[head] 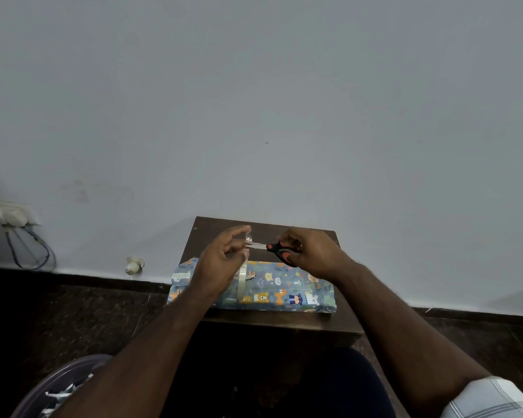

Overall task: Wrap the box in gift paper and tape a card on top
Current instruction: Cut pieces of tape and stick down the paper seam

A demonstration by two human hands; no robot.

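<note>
Head view: the box (254,289), wrapped in animal-print gift paper, lies on the dark bench (272,319) by the wall. Above it the left hand (221,260) pinches a clear tape strip (241,282) that runs down to the box. The right hand (307,250) grips red-and-black scissors (274,248), blades at the tape beside the left fingers (239,233).

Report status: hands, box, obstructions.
Left hand pinching tape strip; right hand gripping scissors, blades at tape. Wrapped box on table. No card seen.
</note>
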